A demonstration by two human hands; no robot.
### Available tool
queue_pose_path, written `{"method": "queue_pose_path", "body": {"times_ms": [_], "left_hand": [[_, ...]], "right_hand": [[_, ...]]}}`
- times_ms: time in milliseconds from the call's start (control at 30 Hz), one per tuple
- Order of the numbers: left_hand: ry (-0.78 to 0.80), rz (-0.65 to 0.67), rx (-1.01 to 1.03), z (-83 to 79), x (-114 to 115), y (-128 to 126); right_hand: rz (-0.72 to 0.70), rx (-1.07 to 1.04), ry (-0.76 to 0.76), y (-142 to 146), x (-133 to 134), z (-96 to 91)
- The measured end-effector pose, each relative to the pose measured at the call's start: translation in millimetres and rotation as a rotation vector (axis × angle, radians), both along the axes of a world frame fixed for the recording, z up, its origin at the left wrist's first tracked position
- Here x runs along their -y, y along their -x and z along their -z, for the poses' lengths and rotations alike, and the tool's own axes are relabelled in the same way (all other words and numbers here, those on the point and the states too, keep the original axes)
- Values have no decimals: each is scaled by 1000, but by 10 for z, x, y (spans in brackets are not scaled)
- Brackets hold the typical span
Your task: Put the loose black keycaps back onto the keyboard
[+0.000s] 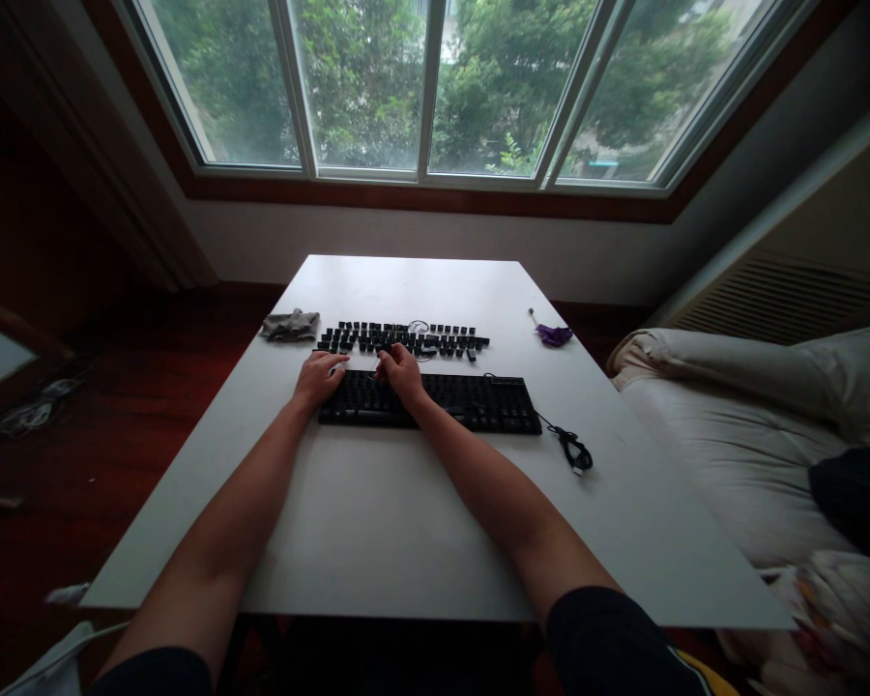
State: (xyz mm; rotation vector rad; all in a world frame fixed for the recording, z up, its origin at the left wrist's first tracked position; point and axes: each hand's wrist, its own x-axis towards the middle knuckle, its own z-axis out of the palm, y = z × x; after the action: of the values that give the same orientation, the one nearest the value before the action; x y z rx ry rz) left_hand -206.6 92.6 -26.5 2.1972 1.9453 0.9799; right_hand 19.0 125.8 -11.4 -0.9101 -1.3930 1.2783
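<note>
A: Nearest, the person's dark short sleeve (616, 638); and the hands?

B: The left hand (321, 377) lies loosely spread at the far left corner of the long black plastic keyboard (497, 398) on the white table (377, 522); the right hand (398, 372) has fingertips pinched over it, on what cannot be told

A: Its handling?

B: Probably light, stiff; best steadied by its edges

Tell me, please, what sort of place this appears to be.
Probably a room in a home: a white table stands near a wide window with trees outside, and a cushioned, sofa-like seat is at the right.
</note>
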Motion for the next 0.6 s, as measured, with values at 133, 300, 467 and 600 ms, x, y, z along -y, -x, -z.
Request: {"method": "queue_pose_path", "body": {"times_ms": [133, 300, 467, 600], "left_hand": [[20, -4, -20, 7, -4, -2], [23, 29, -19, 14, -9, 4], [35, 46, -13, 12, -12, 6], [44, 62, 8, -17, 8, -7]], "right_hand": [[-4, -1, -5, -2, 5, -3], [-3, 9, 0, -7, 5, -8], [-4, 21, 6, -5, 6, -5], [-1, 1, -5, 0, 11, -5]]}}
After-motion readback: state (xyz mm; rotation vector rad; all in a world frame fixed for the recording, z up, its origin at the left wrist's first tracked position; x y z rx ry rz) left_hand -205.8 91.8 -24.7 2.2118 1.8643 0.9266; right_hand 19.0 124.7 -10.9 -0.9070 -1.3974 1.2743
